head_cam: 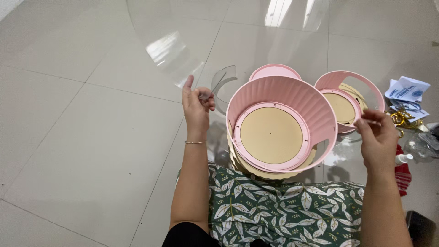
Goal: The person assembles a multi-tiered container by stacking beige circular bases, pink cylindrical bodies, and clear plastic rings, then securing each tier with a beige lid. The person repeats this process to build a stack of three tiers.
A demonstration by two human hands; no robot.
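Fingers (206, 97) of the left hand (195, 106) are pinched shut on the edge of a big clear plastic sheet (173, 50). That sheet is very hard to see. It is see-through, and only its shine and its curved edges show against the floor. It runs up and away from the left fingers and goes off the top of the picture. The right hand (378, 139) is up too, with its fingers (371, 117) curled in as if they pinch the sheet's other side, but I cannot tell if they really grip it there, because the clear edge does not show.

Between the two hands sits a pink ribbed round box (281, 121) with a tan round board inside it. It leans on the person's lap, on a green cloth with leaves (283, 210). Behind it, past the fingers, a pink lid (274, 71) peeks out, mostly hidden. Close to the right fingers is a second pink box (347, 98), partly hidden by the first one.

Both arms are bent and reach forward, wrists raised. A thin gold bracelet (194, 142) is on the left wrist.

Everything rests on a shiny pale tiled floor (77, 137). To the right of the right hand lie white papers (407, 89), something gold (398, 118) and a small bottle (403, 158), cut off by the picture's edge.
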